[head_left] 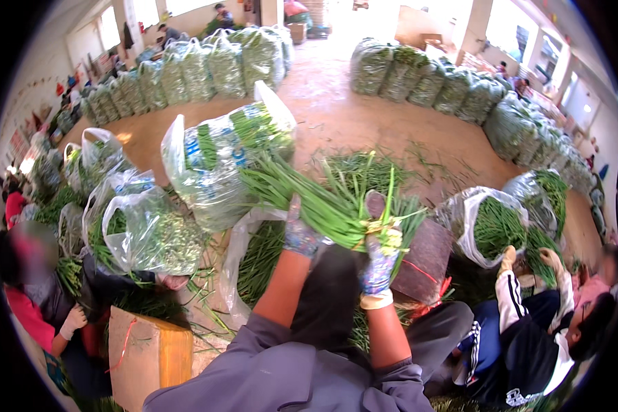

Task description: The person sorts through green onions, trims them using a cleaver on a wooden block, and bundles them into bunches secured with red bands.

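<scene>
A bunch of long green chives (302, 199) lies across both my hands, leaf tips to the upper left and pale stem ends to the right. My left hand (301, 232), in a patterned glove, is closed round the leafy middle, thumb up. Gripping the bunch near its pale stems is my right hand (379, 266), also gloved, with its fingers partly hidden. Loose chives (357, 170) are heaped on the floor just beyond the bunch. More chives (261, 257) lie in an opened clear plastic bag by my left forearm.
A large filled plastic bag (216, 161) stands ahead on the left, with another clear bag (151, 230) nearer. A dark block (424, 261) with red string sits by my right hand. Co-workers sit at both sides; one sleeve (513, 302) reaches toward chives. Rows of full bags (206, 72) line the room.
</scene>
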